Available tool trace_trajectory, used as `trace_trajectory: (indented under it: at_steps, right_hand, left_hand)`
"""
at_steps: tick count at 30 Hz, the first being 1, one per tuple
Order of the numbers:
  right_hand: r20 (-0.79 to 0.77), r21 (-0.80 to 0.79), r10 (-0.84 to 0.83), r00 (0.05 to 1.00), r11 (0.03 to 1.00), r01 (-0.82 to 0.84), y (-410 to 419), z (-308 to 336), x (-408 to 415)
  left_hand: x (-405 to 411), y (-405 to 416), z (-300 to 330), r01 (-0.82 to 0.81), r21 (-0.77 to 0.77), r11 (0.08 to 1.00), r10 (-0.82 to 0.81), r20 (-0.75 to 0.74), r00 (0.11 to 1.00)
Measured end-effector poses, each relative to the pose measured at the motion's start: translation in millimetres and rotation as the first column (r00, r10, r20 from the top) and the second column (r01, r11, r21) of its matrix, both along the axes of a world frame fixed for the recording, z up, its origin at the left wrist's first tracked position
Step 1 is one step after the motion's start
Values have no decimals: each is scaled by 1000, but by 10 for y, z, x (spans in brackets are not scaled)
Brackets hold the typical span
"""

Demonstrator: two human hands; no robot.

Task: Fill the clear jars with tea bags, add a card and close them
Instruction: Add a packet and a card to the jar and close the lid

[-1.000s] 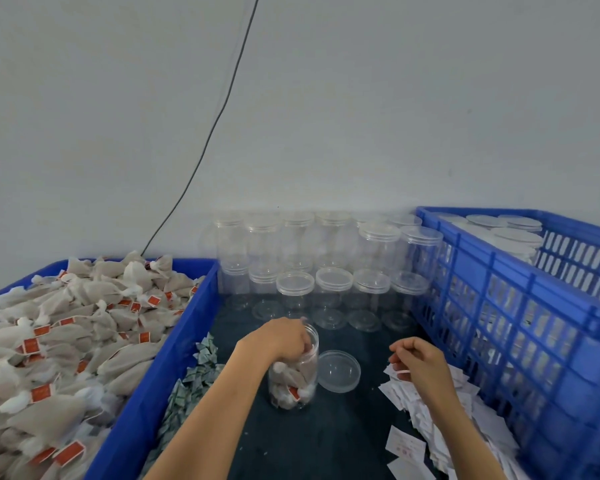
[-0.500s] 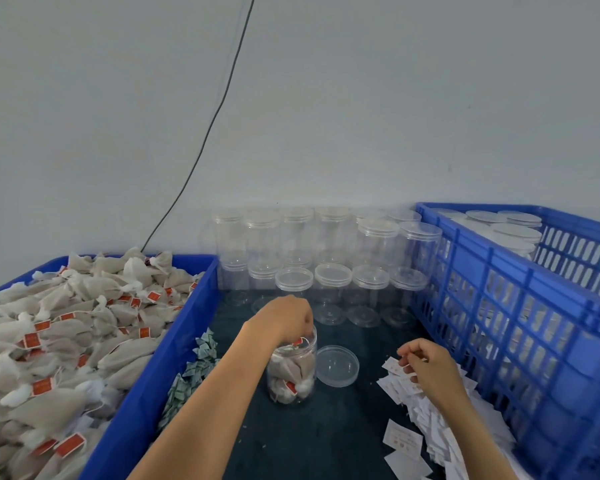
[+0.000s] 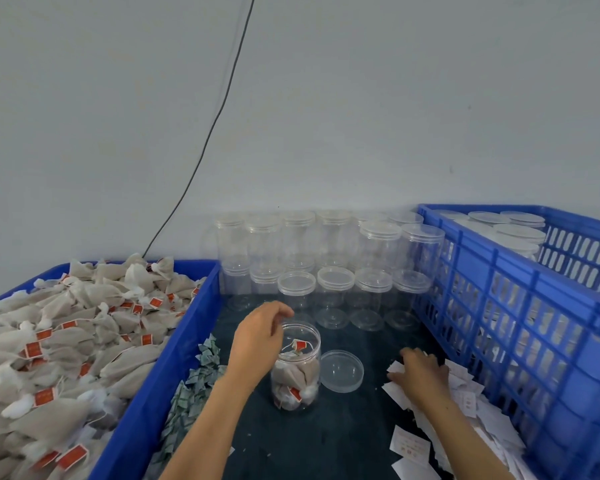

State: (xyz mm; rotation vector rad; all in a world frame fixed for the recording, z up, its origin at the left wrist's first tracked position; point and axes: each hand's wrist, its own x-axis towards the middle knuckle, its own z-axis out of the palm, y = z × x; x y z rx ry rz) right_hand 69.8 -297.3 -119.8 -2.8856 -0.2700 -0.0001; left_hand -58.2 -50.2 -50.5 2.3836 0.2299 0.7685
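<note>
Left hand [image 3: 262, 336] out of jar [image 3: 297, 367], fingers loose, empty; right hand [image 3: 420, 374] now flat on cards [image 3: 465, 400], none pinched. Card next.

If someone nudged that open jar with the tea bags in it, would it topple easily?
Probably fairly easily: the open jar is tall, narrow, thin clear plastic. The tea bags inside look light, so they add little ballast. Tipped, it would likely roll, being round.

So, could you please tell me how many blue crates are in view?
2. The left crate is heaped with tea bags; the right crate holds lidded jars. More may lie out of frame.
</note>
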Motion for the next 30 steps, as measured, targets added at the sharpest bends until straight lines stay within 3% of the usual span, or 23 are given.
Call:
trace_trajectory:
  at_steps: [2, 5, 8, 13, 19, 26, 30]
  right_hand:
    - [10, -58, -3, 1000, 998, 3, 7, 19, 26]
    - [49, -142, 22, 999, 990, -14, 4, -18, 87]
    - [35, -150, 59, 998, 987, -53, 41, 11, 91]
    - [-28, -225, 91, 995, 970, -95, 59, 13, 159]
    - [105, -273, 125, 987, 958, -92, 72, -134, 132]
    - [112, -393, 156, 981, 914, -101, 197, -36, 75]
    - [244, -311, 123, 962, 949, -42, 286, 106, -73]
  left_hand:
    - [-30, 38, -118, 19, -197, 980, -3, 78, 997]
    - [-73, 38, -299, 142, -533, 834, -91, 121, 988]
    - [-121, 14, -518, 228, -651, 724, -200, 118, 973]
    - [-149, -144, -840, 194, -639, 744, -231, 26, 973]
    - [-104, -244, -1063, 173, -650, 740, -167, 72, 983]
    - [-84, -232, -1123, 145, -644, 751, -116, 88, 989]
    - [-97, -242, -1105, 136, -643, 753, -107, 85, 991]
